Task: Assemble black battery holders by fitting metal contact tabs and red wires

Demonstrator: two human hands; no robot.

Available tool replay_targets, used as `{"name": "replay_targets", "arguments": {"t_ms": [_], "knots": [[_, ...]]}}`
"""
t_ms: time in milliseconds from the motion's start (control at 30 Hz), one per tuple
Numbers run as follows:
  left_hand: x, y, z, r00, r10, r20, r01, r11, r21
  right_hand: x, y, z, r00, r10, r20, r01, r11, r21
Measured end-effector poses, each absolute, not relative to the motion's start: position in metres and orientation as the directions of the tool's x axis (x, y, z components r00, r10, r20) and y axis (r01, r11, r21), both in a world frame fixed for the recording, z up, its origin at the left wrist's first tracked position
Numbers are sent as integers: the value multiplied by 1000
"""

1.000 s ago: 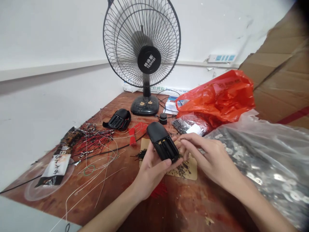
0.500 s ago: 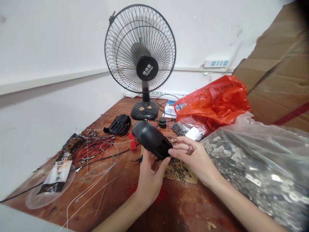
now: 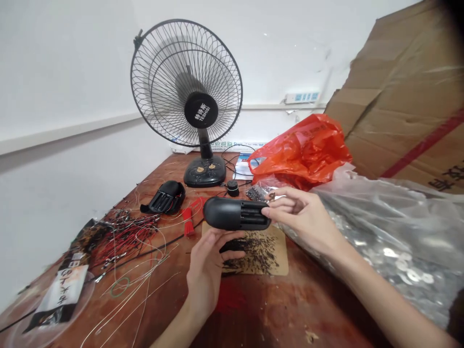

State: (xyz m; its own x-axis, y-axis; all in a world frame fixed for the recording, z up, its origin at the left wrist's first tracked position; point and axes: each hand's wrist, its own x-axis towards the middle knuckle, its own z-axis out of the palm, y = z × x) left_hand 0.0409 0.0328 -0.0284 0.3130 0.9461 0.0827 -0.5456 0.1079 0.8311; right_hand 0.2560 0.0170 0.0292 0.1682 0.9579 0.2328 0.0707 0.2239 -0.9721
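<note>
Black plastic housing: it was held level above the brown table, slotted bay toward you.
Right hand: you gripped the housing's bay end, a small brownish piece at your fingertips.
Left hand: yours was loosely open just below; contact could not be told.
Tan board: it bore scattered dark bits.
Desk fan: it stood beyond.
</note>
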Motion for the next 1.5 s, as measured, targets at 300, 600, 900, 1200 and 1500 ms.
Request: {"name": "replay_targets", "arguments": {"t_ms": [300, 600, 900, 1200, 1500], "knots": [[44, 43, -27, 192, 933, 303, -414, -203, 887, 281, -11, 59, -87, 961, 264, 454, 274, -848], [38, 25, -12, 893, 443, -84, -25, 234, 972, 257, -12, 54, -278, 944, 179, 377, 279, -883], [43, 19, -20, 869, 485, -98, -112, 386, 916, 258, 8, 34, -235, 941, 245, 282, 307, -909], [39, 20, -24, 900, 425, -92, -170, 539, 825, 252, 17, 13, -180, 946, 269, 46, 281, -959], [43, 21, -23, 852, 514, -103, -181, 472, 863, 248, 18, 12, -132, 974, 183, 68, 193, -979]]}}
